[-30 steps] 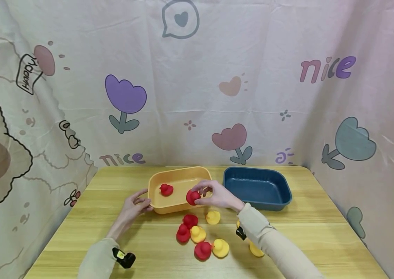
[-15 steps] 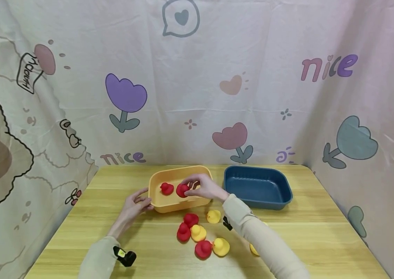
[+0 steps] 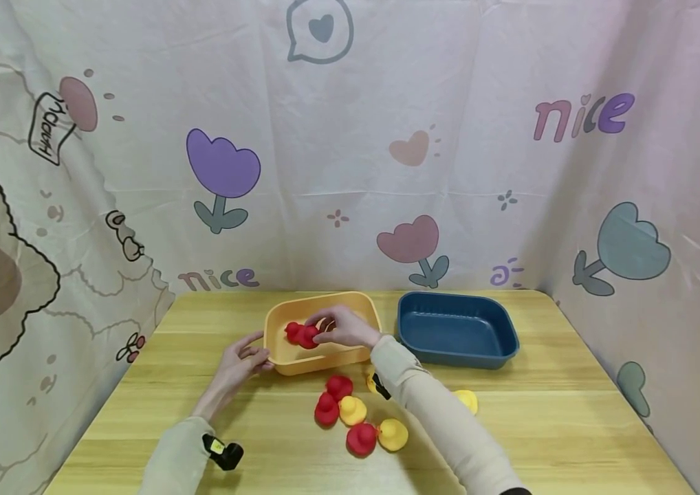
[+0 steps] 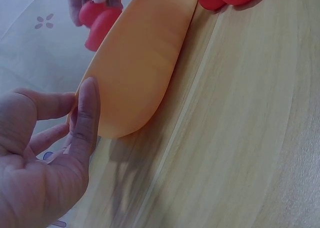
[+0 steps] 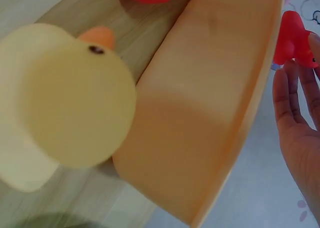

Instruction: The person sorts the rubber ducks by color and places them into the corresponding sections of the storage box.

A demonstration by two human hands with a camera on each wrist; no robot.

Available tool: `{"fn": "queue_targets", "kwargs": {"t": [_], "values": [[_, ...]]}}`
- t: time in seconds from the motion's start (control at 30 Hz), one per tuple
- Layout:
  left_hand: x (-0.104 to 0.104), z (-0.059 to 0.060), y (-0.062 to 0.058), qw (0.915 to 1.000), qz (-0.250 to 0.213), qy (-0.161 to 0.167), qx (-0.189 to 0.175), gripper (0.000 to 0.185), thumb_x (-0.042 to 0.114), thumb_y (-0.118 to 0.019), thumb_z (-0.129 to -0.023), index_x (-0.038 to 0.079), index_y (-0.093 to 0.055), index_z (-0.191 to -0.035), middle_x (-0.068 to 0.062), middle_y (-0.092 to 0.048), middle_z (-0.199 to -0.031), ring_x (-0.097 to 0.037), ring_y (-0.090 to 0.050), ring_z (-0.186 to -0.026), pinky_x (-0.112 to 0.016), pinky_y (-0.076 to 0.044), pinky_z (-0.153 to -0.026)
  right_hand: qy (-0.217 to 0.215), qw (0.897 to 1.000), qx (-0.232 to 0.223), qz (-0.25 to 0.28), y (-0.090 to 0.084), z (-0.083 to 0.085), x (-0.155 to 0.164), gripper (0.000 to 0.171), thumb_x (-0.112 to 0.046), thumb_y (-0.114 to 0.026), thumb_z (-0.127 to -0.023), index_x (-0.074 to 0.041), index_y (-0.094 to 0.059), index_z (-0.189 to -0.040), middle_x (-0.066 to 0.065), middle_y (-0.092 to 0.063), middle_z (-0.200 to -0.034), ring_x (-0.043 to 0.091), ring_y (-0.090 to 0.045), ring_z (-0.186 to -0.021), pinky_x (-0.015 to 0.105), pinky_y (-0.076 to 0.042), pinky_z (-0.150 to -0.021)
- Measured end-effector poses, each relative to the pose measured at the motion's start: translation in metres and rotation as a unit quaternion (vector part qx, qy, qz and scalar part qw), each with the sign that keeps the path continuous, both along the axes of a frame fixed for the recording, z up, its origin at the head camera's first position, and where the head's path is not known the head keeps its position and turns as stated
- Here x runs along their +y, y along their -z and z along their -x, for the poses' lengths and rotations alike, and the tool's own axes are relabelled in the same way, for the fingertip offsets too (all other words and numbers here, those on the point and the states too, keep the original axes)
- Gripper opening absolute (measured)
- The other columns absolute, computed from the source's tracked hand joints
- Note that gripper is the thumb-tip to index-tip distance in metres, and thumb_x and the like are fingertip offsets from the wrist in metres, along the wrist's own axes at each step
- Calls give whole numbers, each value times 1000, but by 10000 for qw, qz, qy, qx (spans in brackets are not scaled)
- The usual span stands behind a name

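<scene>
Red is the duck (image 3: 309,337) pinched between fingers and thumb in the grip of the right hand (image 3: 342,325), over the inside of the orange tray (image 3: 325,362); a second red duck (image 3: 291,331) sits in that tray just beside it (whether the two touch, I cannot tell); the left hand (image 3: 241,364) has its grip clasped on the tray's left end; a blue tray (image 3: 465,359) stands near its right end; three more red ducks (image 3: 326,410) and several yellow ducks (image 3: 392,435) rest on the wooden counter (image 3: 573,412) in front.

Smooth plastic trough (image 3: 325,360), matt red duck (image 3: 308,337), wood-grained table (image 3: 573,426)
</scene>
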State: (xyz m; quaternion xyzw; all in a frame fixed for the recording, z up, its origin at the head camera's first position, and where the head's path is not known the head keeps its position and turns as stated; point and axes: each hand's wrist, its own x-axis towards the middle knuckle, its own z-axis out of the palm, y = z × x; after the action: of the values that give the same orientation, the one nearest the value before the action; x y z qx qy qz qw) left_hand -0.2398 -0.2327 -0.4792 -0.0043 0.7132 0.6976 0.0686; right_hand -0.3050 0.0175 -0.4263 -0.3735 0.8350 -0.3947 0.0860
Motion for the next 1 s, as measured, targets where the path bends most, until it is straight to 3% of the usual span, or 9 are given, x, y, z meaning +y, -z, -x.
{"fn": "queue_targets", "kwargs": {"t": [0.2, 0.33, 0.43, 0.73, 1.0], "values": [[-1, -1, -2, 10000, -29, 0, -60, 60, 8, -55, -87, 0, -26, -138, -10, -59, -91, -11, -65, -68, -25, -57, -72, -116, 9996, -261, 9, 9, 7, -11, 29, -9, -68, -77, -9, -64, -106, 3, -66, -98, 18, -61, -80, 14, -52, -68], [-4, 1, 4, 9997, -139, 159, 119, 65, 11, -58, -85, -3, -23, -138, -14, -60, -92, -13, -65, -70, -27, -57, -72, -99, 9993, -350, -49, 15, 11, -17, 28, -7, -68, -76, -9, -65, -104, 4, -66, -97, 16, -61, -77, 13, -52, -65], [-7, 5, 10, 9997, -186, 176, 13, 75, 21, -66, -79, 0, -25, -138, -17, -59, -96, -13, -66, -71, -29, -57, -74, -76, 9990, -416, -104, 17, 14, -20, 29, -7, -70, -74, -9, -65, -102, 3, -67, -96, 16, -61, -77, 13, -52, -63], [2, -2, -5, 9999, -25, -13, -115, 59, 7, -55, -87, 1, -25, -138, -11, -59, -92, -12, -65, -69, -32, -56, -77, -212, 9964, -799, -175, 26, 24, -28, 29, -6, -72, -72, -7, -66, -100, 4, -67, -97, 21, -62, -79, 15, -52, -64], [2, -1, -3, 10000, 43, 17, -88, 59, 8, -54, -88, 2, -25, -138, -11, -59, -92, -11, -64, -69, -33, -56, -77, -286, 9950, -829, -478, 33, 27, -35, 29, -6, -72, -71, -7, -66, -99, 4, -66, -98, 18, -60, -82, 15, -52, -64]]}}
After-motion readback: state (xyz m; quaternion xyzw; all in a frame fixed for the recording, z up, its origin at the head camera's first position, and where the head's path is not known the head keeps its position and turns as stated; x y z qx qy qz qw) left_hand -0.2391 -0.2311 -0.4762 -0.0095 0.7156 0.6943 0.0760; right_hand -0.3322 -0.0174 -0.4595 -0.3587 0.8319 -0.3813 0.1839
